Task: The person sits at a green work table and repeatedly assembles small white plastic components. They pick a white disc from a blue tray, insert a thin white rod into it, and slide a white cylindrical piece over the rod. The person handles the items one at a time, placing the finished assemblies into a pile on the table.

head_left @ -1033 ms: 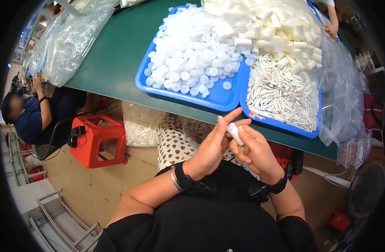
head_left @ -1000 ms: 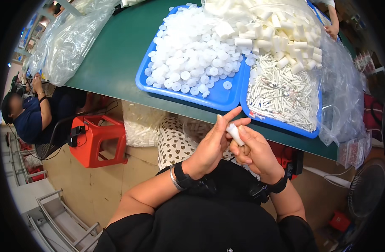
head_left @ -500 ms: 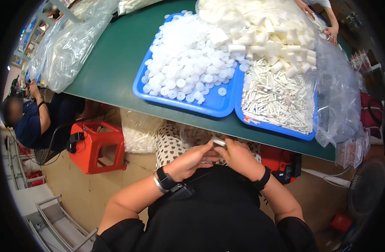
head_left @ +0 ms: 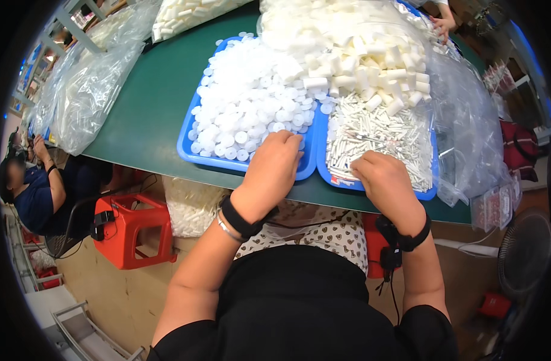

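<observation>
My left hand (head_left: 270, 171) reaches over the front right part of a blue tray (head_left: 212, 161) heaped with white translucent plastic discs (head_left: 242, 114). Its fingers are bent and drawn together at the discs, and anything between them is hidden. To the right, my right hand (head_left: 385, 180) dips over a second blue tray (head_left: 429, 194) full of thin white sticks (head_left: 365, 129). There the thumb and fingers come together in a pinch at the sticks; what they hold, if anything, is too small to make out.
Cream-coloured short cylinders (head_left: 371, 69) spill from a clear bag behind the trays. Clear plastic sheeting (head_left: 468, 132) lies at the right, more (head_left: 77, 102) at the far left. A red stool (head_left: 131, 228) stands left of me. Another person's hand (head_left: 444, 25) is at the back right.
Both hands were together at my lap around a small white cylinder. Now they are apart and forward, the left at the discs, the right at the sticks. The cylinder is out of sight.
</observation>
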The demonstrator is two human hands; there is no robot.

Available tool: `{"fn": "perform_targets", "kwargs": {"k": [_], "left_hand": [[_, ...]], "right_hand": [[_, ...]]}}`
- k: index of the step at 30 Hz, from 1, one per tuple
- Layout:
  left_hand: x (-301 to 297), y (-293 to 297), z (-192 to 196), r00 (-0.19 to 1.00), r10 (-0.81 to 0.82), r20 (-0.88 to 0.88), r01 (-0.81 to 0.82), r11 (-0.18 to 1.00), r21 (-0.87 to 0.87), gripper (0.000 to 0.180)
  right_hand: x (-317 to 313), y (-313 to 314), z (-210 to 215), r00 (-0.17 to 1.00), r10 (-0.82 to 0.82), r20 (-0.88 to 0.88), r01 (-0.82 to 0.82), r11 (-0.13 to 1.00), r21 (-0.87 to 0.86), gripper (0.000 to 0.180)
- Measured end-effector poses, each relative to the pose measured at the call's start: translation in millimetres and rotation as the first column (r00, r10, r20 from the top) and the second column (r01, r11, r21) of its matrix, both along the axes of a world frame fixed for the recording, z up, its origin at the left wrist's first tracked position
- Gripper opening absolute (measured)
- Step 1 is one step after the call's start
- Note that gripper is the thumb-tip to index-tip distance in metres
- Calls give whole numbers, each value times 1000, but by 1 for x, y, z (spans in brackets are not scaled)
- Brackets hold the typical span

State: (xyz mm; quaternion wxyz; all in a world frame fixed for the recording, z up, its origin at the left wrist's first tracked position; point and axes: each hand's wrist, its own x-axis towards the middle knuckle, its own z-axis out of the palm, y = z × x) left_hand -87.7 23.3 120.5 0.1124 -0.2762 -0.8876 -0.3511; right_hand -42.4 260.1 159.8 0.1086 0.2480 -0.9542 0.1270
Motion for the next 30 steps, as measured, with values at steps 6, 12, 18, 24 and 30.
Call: {"fn": "perform_targets", "kwargs": {"k": [6, 12, 18, 24, 30], "left_hand": [[-13, 5, -6, 997, 8, 73, -7, 1000, -23, 22], [5, 11, 13, 929, -67, 363, -104, 896, 432, 25], [40, 23, 23, 508, -539, 672, -323, 604, 729, 34], [54, 25, 23, 265, -801, 537, -563, 323, 760, 40], [55, 24, 24, 273, -792, 546, -594, 308, 743, 39]], "right_hand": [[-9, 4, 0, 998, 68, -2, -68, 997, 27, 5], [9, 4, 8, 981, -118, 155, 188, 789, -584, 1], [40, -11, 10, 922, 226, 313, 290, 133, -948, 12], [42, -23, 5, 928, 223, 299, 267, 162, -950, 11], [42, -22, 3, 927, 191, 322, 270, 255, -929, 11]]}}
